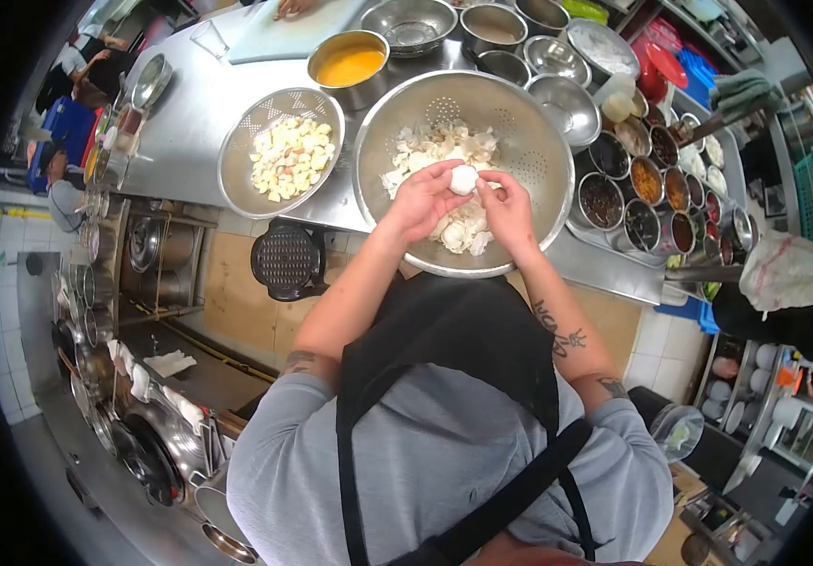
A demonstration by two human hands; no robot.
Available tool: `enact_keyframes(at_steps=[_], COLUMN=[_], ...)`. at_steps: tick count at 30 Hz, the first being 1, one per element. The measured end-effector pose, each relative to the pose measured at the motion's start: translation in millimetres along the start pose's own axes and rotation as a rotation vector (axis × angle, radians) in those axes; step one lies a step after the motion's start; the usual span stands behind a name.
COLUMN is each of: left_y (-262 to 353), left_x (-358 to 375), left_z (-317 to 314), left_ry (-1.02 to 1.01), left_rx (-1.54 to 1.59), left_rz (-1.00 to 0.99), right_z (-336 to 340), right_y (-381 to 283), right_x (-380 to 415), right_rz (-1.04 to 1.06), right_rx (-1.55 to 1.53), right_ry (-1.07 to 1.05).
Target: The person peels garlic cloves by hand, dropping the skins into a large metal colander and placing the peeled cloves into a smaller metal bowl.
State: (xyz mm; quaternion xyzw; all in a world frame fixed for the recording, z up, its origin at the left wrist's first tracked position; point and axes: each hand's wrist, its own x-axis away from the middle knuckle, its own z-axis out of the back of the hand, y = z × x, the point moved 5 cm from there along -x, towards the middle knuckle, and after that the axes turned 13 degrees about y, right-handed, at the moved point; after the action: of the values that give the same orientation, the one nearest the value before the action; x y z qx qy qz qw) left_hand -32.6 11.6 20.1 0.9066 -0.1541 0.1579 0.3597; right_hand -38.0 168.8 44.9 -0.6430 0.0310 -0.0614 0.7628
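Over a large metal colander (557,189), both hands hold one white garlic bulb (463,179) between them. My left hand (422,203) is curled palm-up, its fingertips against the bulb's left side. My right hand (507,209) pinches the bulb's right side with thumb and fingers. Below them, a pile of whitish garlic with papery skins (463,231) covers part of the colander's bottom; my hands hide some of it. To the left stands a smaller colander (235,151) with pale yellow pieces that look like garlic cloves (288,160).
A pot of orange-yellow liquid (351,66) and several metal bowls (410,25) stand behind the large colander. Containers of sauces and condiments (647,179) crowd the right. A person's hand (291,8) is at a pale cutting board (279,38). A black stool (288,259) stands below the counter.
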Motion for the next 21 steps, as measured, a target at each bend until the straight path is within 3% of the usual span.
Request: enact_keyframes(at_steps=[3,6,9,10,12,13,15,21], left_y=[0.4,-0.4,1.6,0.5,2.3,1.1,-5.1,0.6], left_x=[0.8,2.3,6.1,5.4,10.8,9.6,6.1,5.2], left_z=[-3.2,-2.4,-3.9,-3.7,-11.4,-11.3,-4.1,-0.9], left_ry=[0.040,0.115,0.102,0.093,0.195,0.244,0.212,0.096], left_rx=[-0.015,-0.220,-0.327,-0.339,-0.387,-0.438,-0.410,-0.474], left_rz=[-0.008,-0.071,-0.197,-0.175,-0.194,-0.152,-0.137,-0.145], right_z=[1.0,-3.2,-6.3,-10.0,-11.2,-12.5,-9.0,-1.6], right_y=[-10.2,5.0,4.1,25.6,6.8,4.8,-0.6,-12.2], right_x=[5.1,2.4,4.4,-1.3,8.8,9.3,5.9,8.1], right_rz=[0.013,0.125,0.000,0.026,-0.063,0.030,0.200,0.233], right_rx=[0.035,0.045,-0.111,0.030,-0.159,-0.158,0.226,0.203], right_ry=[-0.001,0.024,-0.054,-0.141,-0.135,-0.106,-0.106,-0.044])
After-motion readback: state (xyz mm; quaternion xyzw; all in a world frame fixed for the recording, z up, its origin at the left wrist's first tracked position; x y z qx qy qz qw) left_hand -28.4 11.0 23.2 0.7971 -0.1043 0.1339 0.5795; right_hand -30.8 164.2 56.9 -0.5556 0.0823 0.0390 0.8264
